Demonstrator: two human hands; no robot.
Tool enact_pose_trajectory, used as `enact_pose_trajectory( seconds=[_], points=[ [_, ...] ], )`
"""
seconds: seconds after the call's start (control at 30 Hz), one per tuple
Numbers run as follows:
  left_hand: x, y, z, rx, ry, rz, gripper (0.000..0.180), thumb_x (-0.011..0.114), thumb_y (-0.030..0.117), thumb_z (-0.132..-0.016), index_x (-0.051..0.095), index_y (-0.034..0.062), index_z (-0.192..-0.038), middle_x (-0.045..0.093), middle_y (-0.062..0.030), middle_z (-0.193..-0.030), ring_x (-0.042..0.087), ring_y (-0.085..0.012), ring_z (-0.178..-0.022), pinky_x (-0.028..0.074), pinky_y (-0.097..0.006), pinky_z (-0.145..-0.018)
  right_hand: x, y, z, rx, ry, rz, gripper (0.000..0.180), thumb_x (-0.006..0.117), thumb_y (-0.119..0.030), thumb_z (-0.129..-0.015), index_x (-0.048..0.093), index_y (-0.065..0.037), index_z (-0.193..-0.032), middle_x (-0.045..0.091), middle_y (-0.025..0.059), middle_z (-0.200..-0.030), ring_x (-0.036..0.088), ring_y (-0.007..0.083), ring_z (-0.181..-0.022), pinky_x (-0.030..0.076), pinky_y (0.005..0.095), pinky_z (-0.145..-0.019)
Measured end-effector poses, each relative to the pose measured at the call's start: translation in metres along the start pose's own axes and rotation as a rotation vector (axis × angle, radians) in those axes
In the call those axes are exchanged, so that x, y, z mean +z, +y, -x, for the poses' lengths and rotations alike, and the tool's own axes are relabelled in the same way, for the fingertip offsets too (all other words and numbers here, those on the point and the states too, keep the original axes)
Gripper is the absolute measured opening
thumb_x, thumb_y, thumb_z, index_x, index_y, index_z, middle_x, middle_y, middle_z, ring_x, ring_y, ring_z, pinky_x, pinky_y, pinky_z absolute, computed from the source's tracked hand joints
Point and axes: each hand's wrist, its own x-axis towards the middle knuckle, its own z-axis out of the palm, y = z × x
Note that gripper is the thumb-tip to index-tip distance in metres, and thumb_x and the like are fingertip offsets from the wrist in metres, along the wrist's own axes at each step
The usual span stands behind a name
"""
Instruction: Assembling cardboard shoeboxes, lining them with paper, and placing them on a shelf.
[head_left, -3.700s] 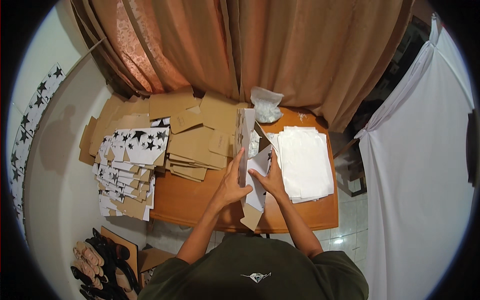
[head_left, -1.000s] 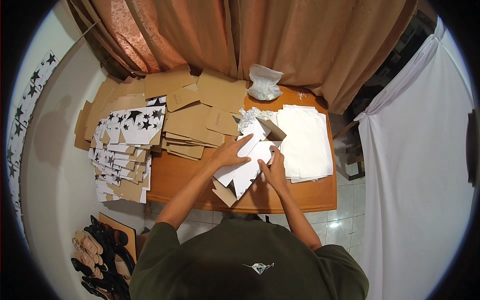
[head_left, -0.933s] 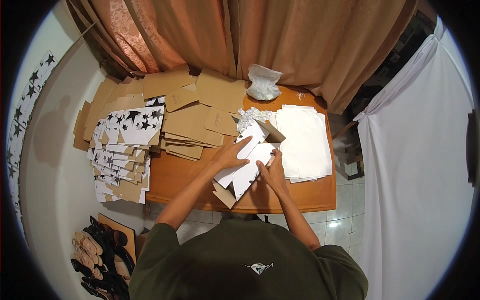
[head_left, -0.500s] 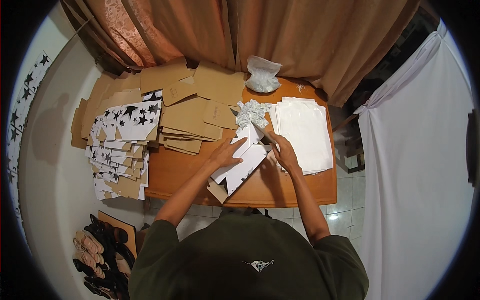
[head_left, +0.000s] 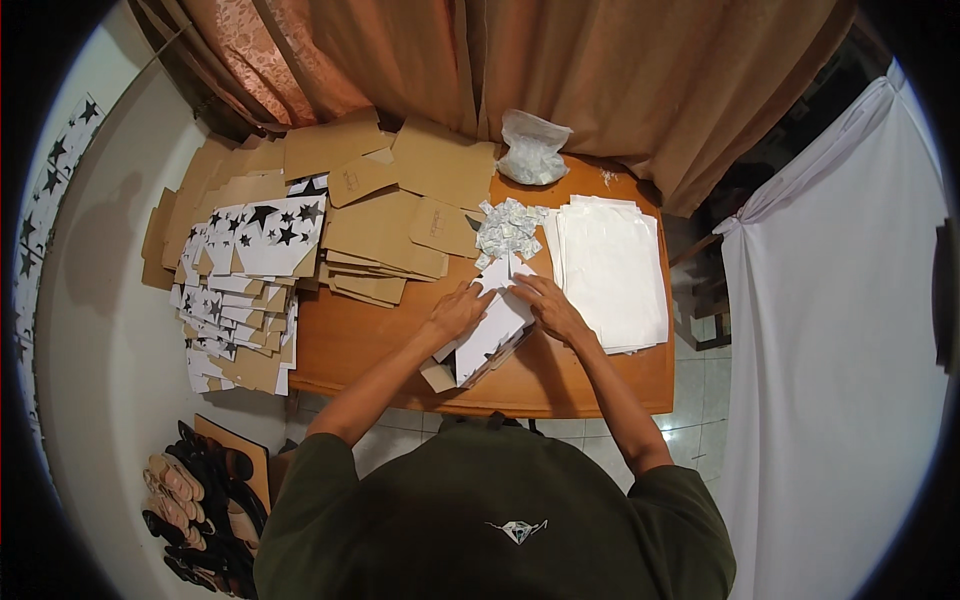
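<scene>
Nearest, the wearer's dark green tee point(head_left: 500, 500) is filling the bottom of the view, w/ assorted shoes point(head_left: 175, 497) lying in rows on the L, low down beside the wall. The part-folded box point(head_left: 492, 340), white w/ dark print along its lower side, is lying at a slant on the near-middle of the worktop point(head_left: 630, 385), its brown near-end flap point(head_left: 437, 375) sticking out. The L hand point(head_left: 462, 308) is resting on the box's L side, fingers bent over the edge; the R hand point(head_left: 550, 308) is reaching over the far end, fingers bent too. Can't tell if either's pinching or just pressing. Just changed: the R hand is now working in close to the L fingertips, vs. half a sec ago out at the R far corner by a raised brown flap; that flap isn't showing upright now. Prob. means the far end is getting folded in, near end not yet done. Beyond: star-print sheets point(head_left: 262, 245) are stacking up far L, brown cardboard blanks point(head_left: 370, 228) are lying next to them, small packets point(head_left: 507, 230) are sitting heaped just past the box, white sheets point(head_left: 615, 270) on the R. Farther back, a clear plastic bag point(head_left: 532, 155) is standing near the brown curtain point(head_left: 580, 70).
</scene>
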Motion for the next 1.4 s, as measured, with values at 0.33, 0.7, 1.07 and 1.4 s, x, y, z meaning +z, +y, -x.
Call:
enact_pose_trajectory(
  seconds=[0.33, 0.7, 1.07, 1.4],
  points=[
    [0.007, 0.005, -0.005, -0.013, -0.025, -0.011, 0.054, 0.063, 0.012, -0.086, 0.052, 0.0021, -0.138, 0.060, -0.0198, -0.115, 0.060, -0.0409, -0.112, 0.057, -0.049, -0.087, -0.001, 0.017, 0.003, 0.052, -0.193, -0.045, 0.056, 0.059, 0.002, -0.087, 0.058, -0.016, -0.140, 0.053, -0.0012, -0.149, 0.039, 0.0329, -0.143, 0.028, 0.0571, -0.121],
    [0.023, 0.007, -0.002, -0.027, 0.007, -0.101, 0.056, 0.066, 0.015, -0.087, 0.048, -0.0007, -0.138, 0.060, -0.0202, -0.117, 0.064, -0.0394, -0.106, 0.059, -0.046, -0.084, -0.014, 0.022, -0.005, 0.088, -0.309, -0.024, 0.048, 0.058, -0.005, -0.090, 0.061, -0.018, -0.137, 0.055, -0.0010, -0.142, 0.037, 0.0288, -0.145, 0.023, 0.0640, -0.122],
    [0.017, 0.015, -0.008, -0.035, 0.001, -0.105, 0.056, 0.066, 0.014, -0.086, 0.050, 0.0004, -0.138, 0.061, -0.0171, -0.110, 0.065, -0.0372, -0.103, 0.059, -0.046, -0.078, 0.009, 0.005, 0.003, 0.018, -0.275, 0.304, 0.050, 0.058, -0.008, -0.091, 0.059, -0.019, -0.140, 0.050, -0.0050, -0.152, 0.034, 0.0267, -0.148, 0.020, 0.0733, -0.116],
    [-0.002, 0.006, 0.024, 0.008, 0.013, 0.106, 0.042, 0.062, 0.014, -0.093, 0.058, 0.0119, -0.135, 0.057, -0.0188, -0.135, 0.054, -0.0410, -0.126, 0.042, -0.056, -0.106, 0.027, -0.011, 0.035, 0.110, -0.233, 0.320, 0.094, 0.040, -0.078, -0.092, 0.030, -0.014, -0.160, 0.027, 0.0042, -0.167, 0.005, 0.0380, -0.156, -0.004, 0.0815, -0.110]
  ],
)
